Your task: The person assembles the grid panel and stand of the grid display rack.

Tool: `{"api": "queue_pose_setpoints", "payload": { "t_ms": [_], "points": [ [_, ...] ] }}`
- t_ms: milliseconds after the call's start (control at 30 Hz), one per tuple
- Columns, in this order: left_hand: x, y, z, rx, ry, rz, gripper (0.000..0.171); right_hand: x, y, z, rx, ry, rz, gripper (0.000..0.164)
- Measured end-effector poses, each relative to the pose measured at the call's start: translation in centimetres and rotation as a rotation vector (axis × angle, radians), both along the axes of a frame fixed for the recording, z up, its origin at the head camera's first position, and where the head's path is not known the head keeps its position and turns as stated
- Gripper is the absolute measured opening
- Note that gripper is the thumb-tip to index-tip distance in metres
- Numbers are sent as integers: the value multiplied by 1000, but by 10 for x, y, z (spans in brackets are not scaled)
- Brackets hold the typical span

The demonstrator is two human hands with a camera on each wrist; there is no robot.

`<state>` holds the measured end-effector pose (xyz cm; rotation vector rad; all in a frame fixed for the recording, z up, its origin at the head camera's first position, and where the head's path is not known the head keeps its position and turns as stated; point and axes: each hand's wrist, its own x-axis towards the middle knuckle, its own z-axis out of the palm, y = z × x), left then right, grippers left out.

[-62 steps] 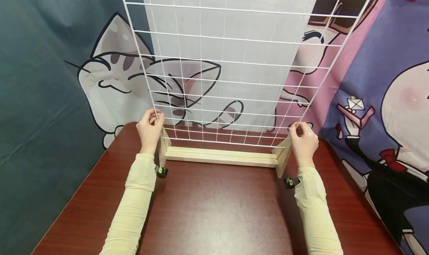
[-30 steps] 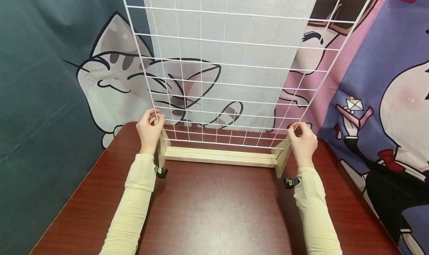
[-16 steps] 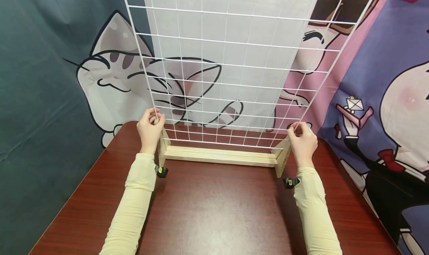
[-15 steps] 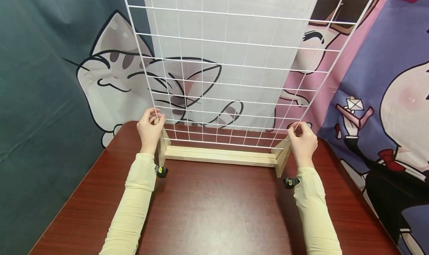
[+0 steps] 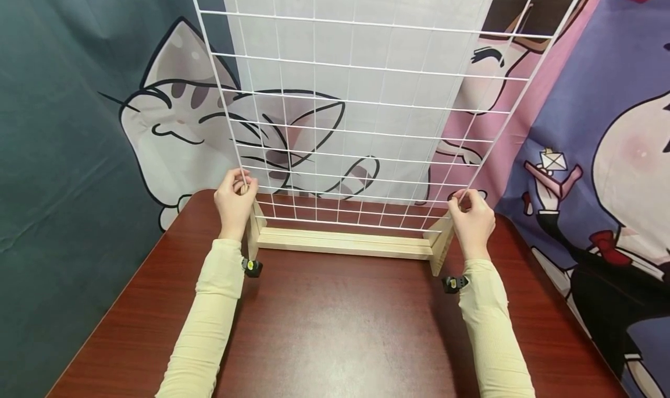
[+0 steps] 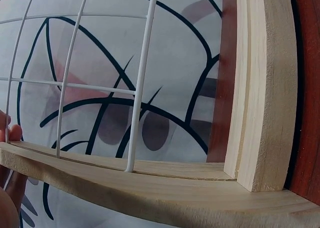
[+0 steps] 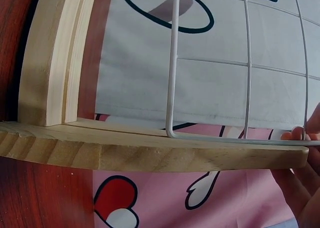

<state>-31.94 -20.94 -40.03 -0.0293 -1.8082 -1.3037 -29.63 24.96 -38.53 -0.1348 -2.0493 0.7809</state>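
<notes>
A white wire grid panel (image 5: 366, 101) stands upright between the two wooden side pieces of a pale wooden stand (image 5: 345, 242). My left hand (image 5: 234, 203) pinches the panel's left edge wire at the top of the left side piece (image 6: 100, 183). On the opposite edge, my right hand (image 5: 473, 222) pinches the right edge wire beside the right side piece (image 7: 150, 155). The panel's bottom wire hangs above the grooved crossbar, with a gap between them. In the left wrist view the left edge wire is hidden in the side piece's groove; in the right wrist view the lower right corner shows.
The stand rests on a dark red-brown table (image 5: 335, 328). Close behind it hangs a printed cloth backdrop (image 5: 173, 130) with cartoon figures. A black wrist camera (image 5: 252, 267) sits at the left wrist, and another camera (image 5: 454, 284) at the right.
The panel has come down slightly since the oldest frame, bringing its upper right corner into view. Over the last second, hands and panel have hardly moved.
</notes>
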Motion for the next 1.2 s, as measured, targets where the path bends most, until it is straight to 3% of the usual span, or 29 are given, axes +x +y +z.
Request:
{"api": "queue_pose_setpoints", "payload": {
  "t_ms": [567, 900, 1200],
  "points": [
    [2, -1, 2, -27, -6, 12, 20, 3, 1, 5, -36, -64, 39, 12],
    [1, -1, 3, -46, -45, 52, 30, 4, 6, 14, 26, -80, 106, 20],
    [2, 0, 4, -53, -55, 66, 23, 4, 5, 8, 22, -87, 92, 23]
  ]
}}
